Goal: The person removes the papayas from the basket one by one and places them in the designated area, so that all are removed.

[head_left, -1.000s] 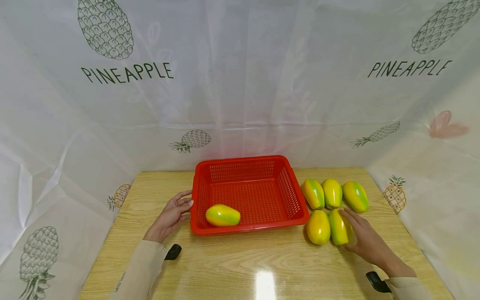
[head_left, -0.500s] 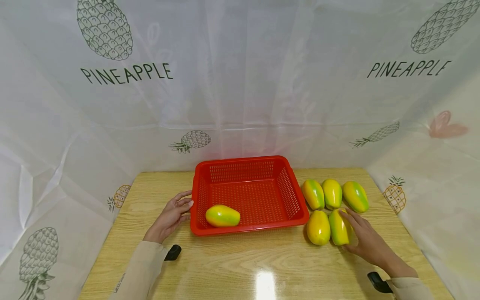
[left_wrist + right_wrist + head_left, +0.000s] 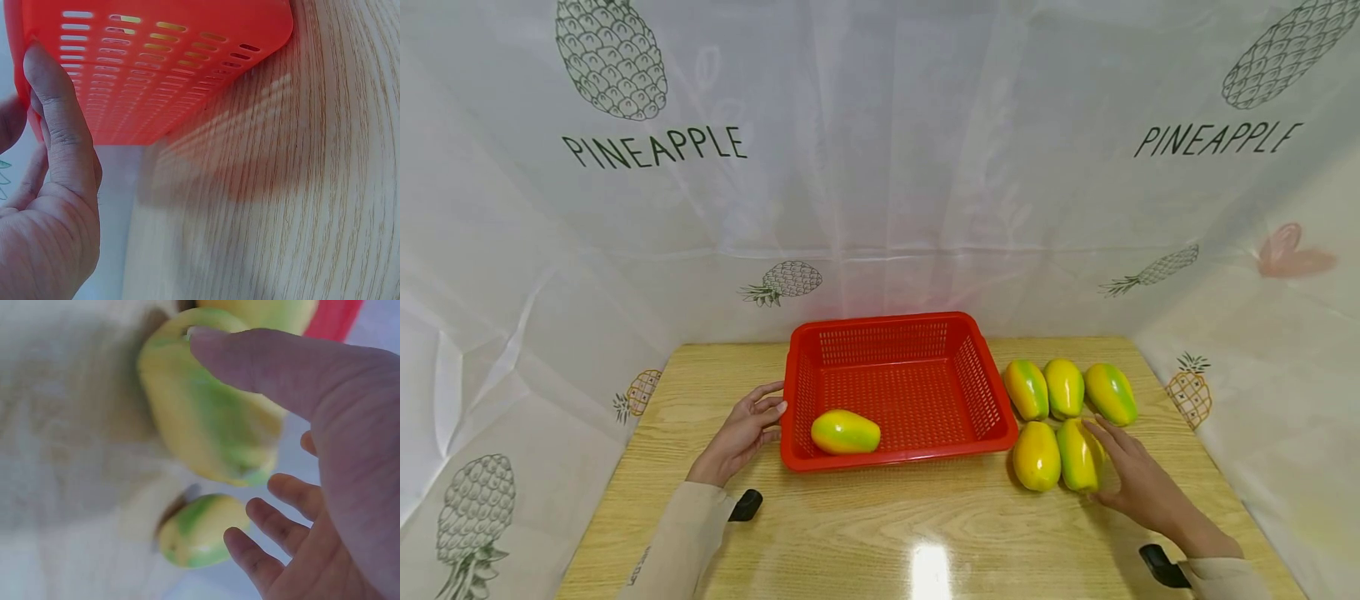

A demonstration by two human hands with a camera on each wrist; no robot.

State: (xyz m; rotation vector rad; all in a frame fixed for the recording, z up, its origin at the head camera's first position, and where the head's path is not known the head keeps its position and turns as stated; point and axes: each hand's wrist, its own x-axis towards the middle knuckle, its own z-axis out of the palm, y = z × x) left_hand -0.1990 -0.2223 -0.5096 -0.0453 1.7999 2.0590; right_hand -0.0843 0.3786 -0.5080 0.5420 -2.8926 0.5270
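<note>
My left hand [image 3: 743,435] holds the left rim of a red plastic basket [image 3: 898,457]; in the left wrist view the thumb [image 3: 59,119] lies against the basket rim. One yellow-green papaya [image 3: 846,432] lies in the basket's near left corner. My right hand [image 3: 1138,479] is beside the near right papaya [image 3: 1078,457] on the table, its fingers spread and relaxed. In the right wrist view its thumb [image 3: 250,359] overlaps that papaya [image 3: 206,419], the other fingers standing apart from it. Whether the thumb touches it I cannot tell.
Left of that fruit lies another papaya [image 3: 1037,456]. Behind stand three more, a left papaya [image 3: 1027,388], a middle papaya [image 3: 1064,387] and a right papaya [image 3: 1111,392]. A pineapple-printed white sheet [image 3: 910,167] encloses the wooden table [image 3: 865,533] at back and sides.
The right hand has shifted slightly right, away from the near right papaya, which has tipped a little. The left hand and basket have stayed put.
</note>
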